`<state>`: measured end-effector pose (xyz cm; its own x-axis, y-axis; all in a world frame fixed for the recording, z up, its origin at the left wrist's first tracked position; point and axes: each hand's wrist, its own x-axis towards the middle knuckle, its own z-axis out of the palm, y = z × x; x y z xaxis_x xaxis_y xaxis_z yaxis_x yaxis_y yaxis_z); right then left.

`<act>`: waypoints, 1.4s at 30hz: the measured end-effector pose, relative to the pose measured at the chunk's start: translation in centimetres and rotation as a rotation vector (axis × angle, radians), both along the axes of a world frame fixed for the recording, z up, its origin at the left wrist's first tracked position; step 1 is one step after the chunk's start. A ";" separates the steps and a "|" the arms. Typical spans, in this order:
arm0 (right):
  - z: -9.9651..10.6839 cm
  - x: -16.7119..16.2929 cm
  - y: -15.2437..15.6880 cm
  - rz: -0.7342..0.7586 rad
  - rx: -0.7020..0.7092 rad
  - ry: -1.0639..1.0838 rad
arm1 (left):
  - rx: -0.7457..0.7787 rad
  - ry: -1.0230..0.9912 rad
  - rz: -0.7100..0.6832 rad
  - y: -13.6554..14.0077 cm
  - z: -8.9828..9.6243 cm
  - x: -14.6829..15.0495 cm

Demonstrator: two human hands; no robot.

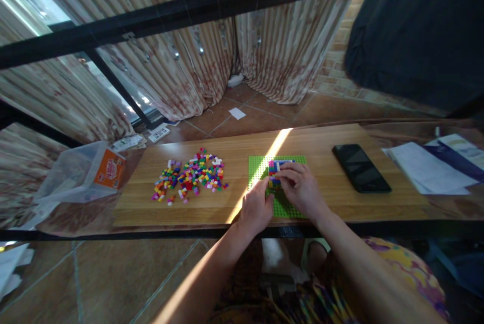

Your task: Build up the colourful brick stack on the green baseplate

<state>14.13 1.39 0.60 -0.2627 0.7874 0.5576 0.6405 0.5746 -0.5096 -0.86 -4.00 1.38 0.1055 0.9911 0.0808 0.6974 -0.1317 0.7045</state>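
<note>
A green studded baseplate (289,209) lies on the wooden board, with a small block of multicoloured toy bricks (277,166) built on it in rows of pink, blue, white, red and yellow. My left hand (257,206) rests over the plate's near left part, fingers curled together and fingertips at the block's left edge; whatever they grip is hidden. From the right, my right hand (300,185) reaches over the block, its thumb and fingers pinched on a toy brick that is mostly covered. Left of the plate, a loose heap of small coloured bricks (202,171) is spread out.
A black smartphone (361,168) lies right of the plate, with papers (423,166) beyond it. At far left a clear plastic tub (71,172) with an orange label lies tipped over. A dark metal rail (151,21) crosses above, before striped curtains (177,76).
</note>
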 end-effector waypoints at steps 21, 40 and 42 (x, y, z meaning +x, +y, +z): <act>1.8 -1.6 -3.5 -0.171 0.110 -0.637 | 0.030 0.147 -0.050 -0.7 -0.9 0.3; -0.6 0.5 -1.3 -0.151 0.030 -0.176 | 0.185 0.401 0.254 0.0 -0.8 -9.8; -0.5 0.5 -1.2 -0.152 0.016 -0.133 | 0.202 0.354 0.239 0.1 -0.6 -9.3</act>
<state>14.62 0.23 0.10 -0.2135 0.8152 0.5385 0.7814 0.4733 -0.4066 -10.11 -3.85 0.83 -0.0675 0.9591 0.2748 0.9176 -0.0485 0.3945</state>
